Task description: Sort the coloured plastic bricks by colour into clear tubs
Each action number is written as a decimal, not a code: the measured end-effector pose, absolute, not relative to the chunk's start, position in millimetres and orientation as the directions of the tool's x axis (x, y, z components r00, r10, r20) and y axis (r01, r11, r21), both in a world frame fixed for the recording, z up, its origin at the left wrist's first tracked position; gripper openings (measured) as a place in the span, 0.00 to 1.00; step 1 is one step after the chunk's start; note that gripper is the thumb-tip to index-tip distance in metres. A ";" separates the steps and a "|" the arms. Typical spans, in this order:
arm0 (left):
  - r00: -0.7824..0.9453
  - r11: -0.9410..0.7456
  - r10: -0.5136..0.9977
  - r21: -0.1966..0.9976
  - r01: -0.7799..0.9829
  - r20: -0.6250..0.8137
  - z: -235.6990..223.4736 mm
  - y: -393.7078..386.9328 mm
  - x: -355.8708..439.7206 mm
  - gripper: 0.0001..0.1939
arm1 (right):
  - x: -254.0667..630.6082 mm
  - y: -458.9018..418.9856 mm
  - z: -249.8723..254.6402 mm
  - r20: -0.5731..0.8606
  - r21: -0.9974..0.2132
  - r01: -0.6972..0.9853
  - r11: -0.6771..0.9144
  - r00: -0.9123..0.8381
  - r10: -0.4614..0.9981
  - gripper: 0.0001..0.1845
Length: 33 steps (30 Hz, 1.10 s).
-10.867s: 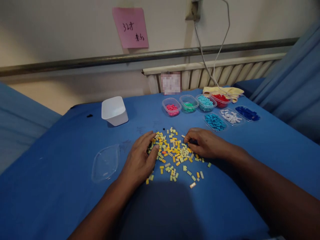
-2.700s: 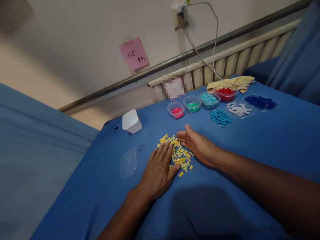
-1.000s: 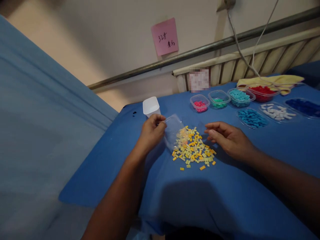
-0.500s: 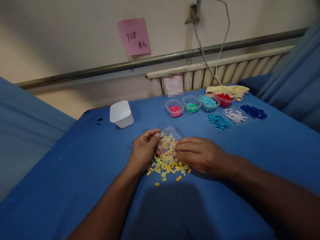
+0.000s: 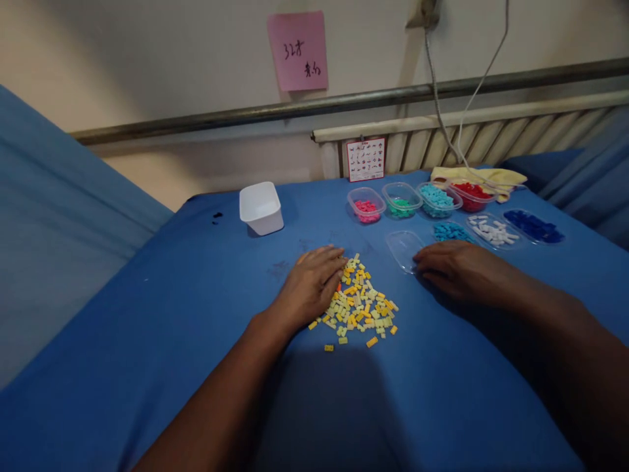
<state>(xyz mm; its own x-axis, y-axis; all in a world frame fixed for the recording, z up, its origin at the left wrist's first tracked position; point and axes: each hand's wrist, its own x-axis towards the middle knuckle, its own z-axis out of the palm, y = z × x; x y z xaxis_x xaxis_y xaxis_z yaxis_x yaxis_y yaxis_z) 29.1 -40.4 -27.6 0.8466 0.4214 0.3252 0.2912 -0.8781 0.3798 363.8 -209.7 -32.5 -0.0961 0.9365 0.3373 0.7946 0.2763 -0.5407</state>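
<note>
Hiding some yellow bricks (image 5: 361, 308) — left grip (image 5: 312, 285).

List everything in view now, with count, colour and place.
Loose bricks: many, mostly yellow, centre
Lid: one, transparent, right of these
Bin: one, white, back left
Tubs: four, transparent, back right, holding pink, green, turquoise, red bricks
Trays: three, transparent, nearer than tubs, holding teal, white, navy bricks
Small bits: two, black, left of bin
Cloth: one, yellow, behind red bricks
Card: one, white and red, at radiator
Radiator: one, cream, back right
Note: one, pink, on wall
Rail: one, grey, along wall
Socket: one, whitish, top right
Cable: two strands, pale, over radiator
Curtains: two, blue, left and right
Table: one, blue, foreground
Wall: one, pale, background
Left hand: one, at bricks' left
Right hand: one, fingers at lid
</note>
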 end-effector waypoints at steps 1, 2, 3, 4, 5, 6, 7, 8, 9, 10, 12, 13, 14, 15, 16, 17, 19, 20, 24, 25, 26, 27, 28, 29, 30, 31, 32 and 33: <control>0.865 -0.890 0.400 0.352 0.289 0.302 -29.3 -41.2 30.3 0.19 | 359.4 -210.5 -30.6 0.325 -0.479 0.829 0.287 -0.136 0.936 0.07; 0.874 -0.895 0.394 0.335 0.295 0.283 -31.0 -41.8 31.5 0.19 | 352.7 -211.1 -28.1 0.328 -0.421 0.856 0.299 -0.164 0.930 0.09; 0.876 -0.894 0.399 0.327 0.305 0.272 -32.5 -42.2 32.9 0.19 | 344.0 -211.5 -25.3 0.342 -0.380 0.870 0.314 -0.183 0.922 0.11; 0.872 -0.890 0.409 0.325 0.318 0.269 -33.9 -42.6 34.5 0.19 | 333.8 -211.9 -22.5 0.369 -0.371 0.868 0.330 -0.188 0.910 0.12; 0.866 -0.886 0.421 0.326 0.329 0.271 -35.0 -43.1 36.1 0.19 | 322.8 -212.3 -20.0 0.389 -0.381 0.851 0.362 -0.207 0.897 0.13; 0.859 -0.883 0.430 0.327 0.336 0.278 -35.5 -43.8 37.7 0.18 | 311.8 -212.8 -18.0 0.386 -0.398 0.824 0.402 -0.248 0.889 0.13; 0.850 -0.881 0.438 0.330 0.340 0.294 -35.3 -44.7 39.0 0.18 | 301.8 -213.4 -16.6 0.375 -0.408 0.796 0.447 -0.300 0.877 0.13; 0.836 -0.878 0.448 0.334 0.344 0.316 -34.3 -45.7 39.9 0.17 | 293.5 -214.1 -15.9 0.354 -0.416 0.772 0.481 -0.350 0.867 0.13; 0.821 -0.874 0.458 0.341 0.347 0.340 -32.4 -47.0 40.1 0.17 | 287.3 -214.8 -15.9 0.332 -0.419 0.754 0.505 -0.391 0.859 0.14; 0.807 -0.870 0.469 0.348 0.350 0.359 -29.5 -48.5 39.5 0.16 | 283.5 -215.5 -16.3 0.316 -0.419 0.745 0.519 -0.416 0.853 0.15; 0.794 -0.862 0.484 0.358 0.359 0.369 -21.4 -52.0 36.2 0.16 | 281.9 -216.6 -17.9 0.304 -0.418 0.747 0.516 -0.421 0.855 0.14; 0.800 -0.860 0.485 0.357 0.364 0.353 -16.7 -54.0 33.9 0.15 | 283.2 -216.9 -18.9 0.309 -0.415 0.755 0.507 -0.408 0.859 0.13; 0.818 -0.862 0.477 0.351 0.365 0.323 -12.0 -56.1 31.5 0.15 | 285.0 -217.1 -19.7 0.311 -0.413 0.764 0.496 -0.393 0.865 0.13; 0.842 -0.868 0.459 0.344 0.358 0.284 -7.6 -58.5 29.3 0.15 | 286.8 -217.3 -20.4 0.311 -0.410 0.771 0.486 -0.383 0.870 0.12; 0.868 -0.877 0.432 0.339 0.340 0.245 -4.0 -60.9 27.7 0.15 | 288.1 -217.4 -20.7 0.309 -0.409 0.777 0.478 -0.375 0.874 0.12; 0.894 -0.888 0.395 0.338 0.312 0.211 -1.3 -63.3 26.8 0.15 | 288.9 -217.5 -20.8 0.305 -0.409 0.780 0.473 -0.371 0.877 0.12; 0.935 -0.910 0.313 0.336 0.244 0.167 0.7 -67.4 27.3 0.16 | 288.9 -217.5 -20.1 0.298 -0.414 0.782 0.466 -0.367 0.881 0.13; 0.947 -0.919 0.281 0.329 0.219 0.156 0.2 -68.8 28.4 0.16 | 288.4 -217.5 -19.5 0.296 -0.416 0.783 0.463 -0.365 0.883 0.13; 0.943 -0.931 0.294 0.271 0.246 0.153 -5.4 -66.8 31.9 0.17 | 287.7 -217.2 -17.7 0.276 -0.427 0.778 0.461 -0.373 0.886 0.13; 0.925 -0.920 0.338 0.267 0.286 0.174 -5.5 -64.5 31.2 0.16 | 288.1 -217.2 -17.5 0.276 -0.430 0.776 0.460 -0.372 0.886 0.13; 0.897 -0.901 0.395 0.274 0.337 0.197 -4.6 -61.9 29.7 0.16 | 288.7 -217.3 -17.5 0.281 -0.434 0.776 0.459 -0.367 0.887 0.12; 0.865 -0.874 0.456 0.291 0.390 0.209 -2.5 -59.3 27.5 0.15 | 289.2 -217.6 -17.4 0.290 -0.436 0.775 0.457 -0.359 0.887 0.12; 0.838 -0.843 0.507 0.318 0.433 0.203 0.4 -56.9 24.9 0.15 | 289.6 -217.9 -17.5 0.300 -0.437 0.775 0.456 -0.352 0.887 0.12; 0.822 -0.814 0.542 0.352 0.462 0.176 3.9 -54.9 22.2 0.14 | 289.8 -218.4 -17.5 0.305 -0.439 0.774 0.456 -0.349 0.886 0.12; 0.823 -0.792 0.552 0.392 0.469 0.131 7.5 -53.4 19.5 0.14 | 289.7 -218.9 -17.4 0.305 -0.442 0.771 0.458 -0.351 0.885 0.12; 0.839 -0.777 0.537 0.435 0.456 0.080 10.7 -52.4 17.1 0.13 | 289.5 -219.4 -17.4 0.300 -0.443 0.767 0.464 -0.361 0.883 0.12; 0.860 -0.765 0.508 0.478 0.431 0.038 13.3 -51.7 15.1 0.13 | 289.1 -219.9 -17.3 0.294 -0.442 0.762 0.473 -0.376 0.879 0.13; 0.880 -0.755 0.476 0.517 0.402 0.011 15.0 -51.1 13.5 0.12 | 288.9 -220.3 -17.4 0.288 -0.441 0.757 0.482 -0.390 0.875 0.14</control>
<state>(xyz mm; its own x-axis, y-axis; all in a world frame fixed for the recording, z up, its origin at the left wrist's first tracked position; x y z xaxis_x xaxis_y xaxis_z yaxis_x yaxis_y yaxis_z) 13.5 -51.1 15.0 0.8795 0.4757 0.0112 0.4020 -0.7555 0.5174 288.9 -220.3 -17.4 -0.3896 0.8749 0.2877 0.7572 0.4821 -0.4406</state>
